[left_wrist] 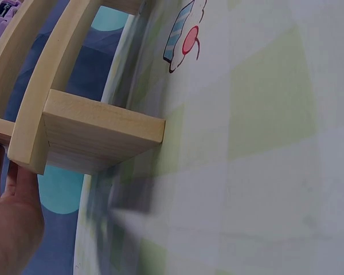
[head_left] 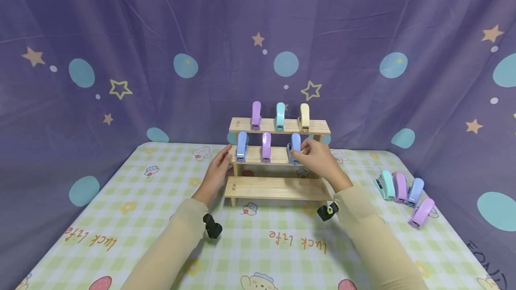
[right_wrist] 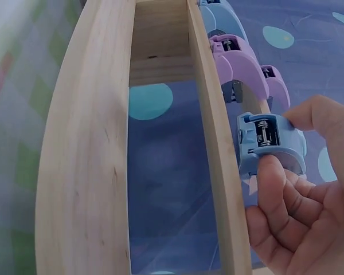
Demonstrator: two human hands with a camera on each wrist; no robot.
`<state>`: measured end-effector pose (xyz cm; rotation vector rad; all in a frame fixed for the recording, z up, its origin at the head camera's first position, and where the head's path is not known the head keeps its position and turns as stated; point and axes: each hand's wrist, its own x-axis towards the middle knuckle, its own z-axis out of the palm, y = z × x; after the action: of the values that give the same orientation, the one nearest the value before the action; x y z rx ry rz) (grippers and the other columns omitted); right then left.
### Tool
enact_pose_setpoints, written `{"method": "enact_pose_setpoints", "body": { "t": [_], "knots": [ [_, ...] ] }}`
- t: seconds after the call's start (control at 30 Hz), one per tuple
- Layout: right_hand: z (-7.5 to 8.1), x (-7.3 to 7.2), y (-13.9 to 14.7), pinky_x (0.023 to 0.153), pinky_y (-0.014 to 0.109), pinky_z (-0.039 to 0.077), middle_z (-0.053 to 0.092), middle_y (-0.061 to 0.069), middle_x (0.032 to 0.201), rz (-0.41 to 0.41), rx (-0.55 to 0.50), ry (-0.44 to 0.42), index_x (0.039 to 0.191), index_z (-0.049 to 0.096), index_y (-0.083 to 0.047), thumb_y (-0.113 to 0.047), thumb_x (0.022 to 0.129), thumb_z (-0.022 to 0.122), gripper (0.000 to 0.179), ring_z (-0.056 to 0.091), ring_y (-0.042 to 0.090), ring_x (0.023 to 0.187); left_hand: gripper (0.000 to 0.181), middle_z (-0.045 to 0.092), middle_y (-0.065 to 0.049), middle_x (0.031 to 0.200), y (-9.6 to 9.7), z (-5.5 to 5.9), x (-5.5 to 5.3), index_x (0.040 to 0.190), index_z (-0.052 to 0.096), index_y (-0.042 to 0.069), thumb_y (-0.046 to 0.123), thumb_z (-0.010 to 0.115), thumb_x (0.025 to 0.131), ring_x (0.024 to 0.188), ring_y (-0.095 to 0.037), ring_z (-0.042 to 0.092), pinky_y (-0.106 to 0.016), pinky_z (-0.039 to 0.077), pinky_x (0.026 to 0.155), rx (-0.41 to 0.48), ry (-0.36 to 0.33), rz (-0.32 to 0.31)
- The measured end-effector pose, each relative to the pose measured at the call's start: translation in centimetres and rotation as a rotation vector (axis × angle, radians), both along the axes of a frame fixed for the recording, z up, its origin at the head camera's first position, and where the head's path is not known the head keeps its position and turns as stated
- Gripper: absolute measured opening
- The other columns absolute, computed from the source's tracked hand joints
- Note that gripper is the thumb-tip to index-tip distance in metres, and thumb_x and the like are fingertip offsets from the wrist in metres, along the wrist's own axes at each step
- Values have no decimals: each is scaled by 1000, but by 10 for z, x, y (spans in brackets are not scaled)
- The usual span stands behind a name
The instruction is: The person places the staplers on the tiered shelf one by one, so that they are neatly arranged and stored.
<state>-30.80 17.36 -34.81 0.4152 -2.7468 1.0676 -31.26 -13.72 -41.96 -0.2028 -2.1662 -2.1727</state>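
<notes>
A three-tier wooden rack [head_left: 278, 188] stands on the table. My right hand [head_left: 318, 158] pinches a blue stapler [head_left: 296, 143] at the right end of the middle shelf. In the right wrist view, thumb and fingers hold this blue stapler [right_wrist: 266, 143] from both sides, close over the board's edge. A purple stapler [head_left: 266, 147] and another blue stapler [head_left: 242, 147] stand upright along the same shelf. My left hand [head_left: 215, 176] rests against the rack's left end at the middle shelf, its fingers fairly straight; the left wrist view shows the fingertips partly hidden behind the wood.
On the top shelf stand a purple stapler [head_left: 256, 115], a teal stapler [head_left: 280, 116] and a cream stapler [head_left: 304, 117]. Several more staplers, including a teal one [head_left: 387, 185] and a purple one [head_left: 422, 213], lie at the table's right. A purple curtain [head_left: 225, 21] hangs behind the checked tablecloth [head_left: 153, 218].
</notes>
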Motion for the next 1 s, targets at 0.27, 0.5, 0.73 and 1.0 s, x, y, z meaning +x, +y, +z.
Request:
{"method": "enact_pose_setpoints", "body": {
  "t": [0.27,0.5,0.73,1.0],
  "knots": [
    [-4,-6,-9,64,34,51,64,6,85,-7,-18,-8,94,59,-8,-43,92,69,36,57,20,69,52,33,-11,159,0,-2,0,158,32,19,33,43,109,142,-29,37,-46,38,115,-19,-12,9],
    [-4,-6,-12,66,36,52,65,6,85,-8,-32,-26,96,60,-7,-43,93,69,37,60,21,71,51,35,-11,158,0,-2,0,158,33,16,31,43,110,140,-29,39,-45,40,113,-27,-4,14],
    [-3,-7,-13,64,35,52,66,7,87,-15,-17,-47,98,59,-8,-45,94,67,38,60,21,72,51,36,-15,157,-1,-3,-2,158,32,15,28,42,110,139,-34,41,-49,38,114,-11,4,2],
    [1,-6,-12,57,34,49,65,8,85,-7,7,-77,100,58,-8,-48,94,65,41,58,22,68,51,36,-15,157,0,-3,-1,158,32,14,27,42,110,138,-35,42,-49,39,113,-3,11,1]
  ]
}}
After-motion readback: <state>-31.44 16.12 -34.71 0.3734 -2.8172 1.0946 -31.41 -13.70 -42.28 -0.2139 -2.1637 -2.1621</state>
